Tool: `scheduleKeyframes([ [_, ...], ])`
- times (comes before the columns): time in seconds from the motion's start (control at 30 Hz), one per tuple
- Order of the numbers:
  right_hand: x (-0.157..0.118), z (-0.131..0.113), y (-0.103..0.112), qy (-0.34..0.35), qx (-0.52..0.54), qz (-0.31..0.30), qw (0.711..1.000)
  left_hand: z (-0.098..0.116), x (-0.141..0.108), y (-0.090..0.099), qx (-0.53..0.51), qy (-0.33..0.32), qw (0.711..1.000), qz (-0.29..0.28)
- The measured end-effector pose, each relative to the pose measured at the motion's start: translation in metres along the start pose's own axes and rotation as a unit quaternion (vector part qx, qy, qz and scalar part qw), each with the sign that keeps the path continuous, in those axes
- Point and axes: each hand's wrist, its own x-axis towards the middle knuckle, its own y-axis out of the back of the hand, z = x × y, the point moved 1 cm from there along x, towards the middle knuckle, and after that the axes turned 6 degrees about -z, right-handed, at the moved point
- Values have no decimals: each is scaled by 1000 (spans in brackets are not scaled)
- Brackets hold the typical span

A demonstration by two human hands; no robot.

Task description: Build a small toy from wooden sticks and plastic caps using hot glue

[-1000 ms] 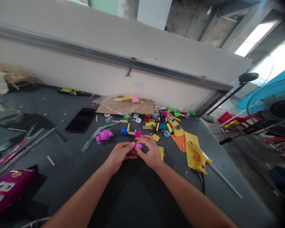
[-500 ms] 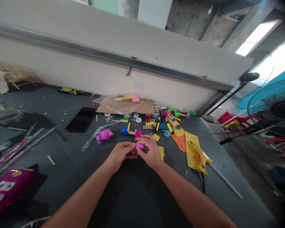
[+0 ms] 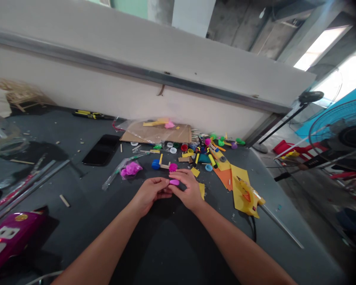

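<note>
Between my two hands is a small, flattened piece of pink-purple modelling clay (image 3: 175,182). My left hand (image 3: 152,194) pinches its left end between closed fingers. My right hand (image 3: 188,190) curls around its other side, thumb below and fingers above. Just beyond the fingertips lies a small assembly of wooden sticks (image 3: 165,166) with a blue lump (image 3: 156,164) at one end and a magenta lump (image 3: 172,167) at the other. To the left, an opened plastic bag holds more purple clay (image 3: 132,169).
A black phone (image 3: 101,150) lies at left, with a purple device (image 3: 14,233) nearer me. Coloured caps, yellow-and-black pliers (image 3: 212,158) and clay pieces crowd the back. At right, a yellow glue gun (image 3: 249,196) rests on yellow sheets. A fan (image 3: 344,134) stands beyond the table.
Both hands stay in nearly the same place. The clay between the fingers has tilted slightly and looks a little more tapered.
</note>
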Motion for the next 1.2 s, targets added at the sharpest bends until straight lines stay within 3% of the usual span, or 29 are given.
scheduleKeyframes([
  [1.2, -1, 4, 1, -26, -22, 33, 999, -6, 4, 1, 32, -6, 999, 35],
])
